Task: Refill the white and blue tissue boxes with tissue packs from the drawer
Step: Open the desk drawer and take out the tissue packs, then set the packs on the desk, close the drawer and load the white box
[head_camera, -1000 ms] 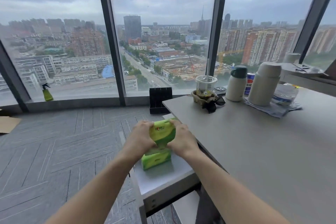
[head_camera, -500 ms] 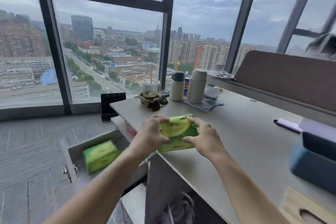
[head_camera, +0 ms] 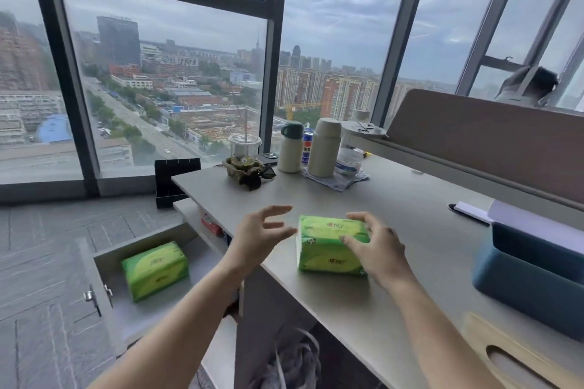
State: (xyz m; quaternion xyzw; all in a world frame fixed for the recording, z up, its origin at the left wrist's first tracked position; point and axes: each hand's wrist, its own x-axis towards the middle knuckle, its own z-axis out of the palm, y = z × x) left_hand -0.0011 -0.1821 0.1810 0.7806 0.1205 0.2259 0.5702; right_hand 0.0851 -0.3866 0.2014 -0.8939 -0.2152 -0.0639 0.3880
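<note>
Half a second ago both hands carried the green tissue pack [head_camera: 331, 245]; now it rests on the table [head_camera: 410, 215] near the front edge. The left hand [head_camera: 259, 235] hangs beside it, grip wide and empty; the right hand [head_camera: 377, 246] only touches it, fingers spread. A careless nudge could push it off that edge. A second pack [head_camera: 155, 270] waits in the open drawer [head_camera: 104, 265]. The blue tissue box [head_camera: 531, 275] stands open to the right, tall windows behind.

Tissue pack [head_camera: 331, 245] on desk [head_camera: 410, 215]
</note>
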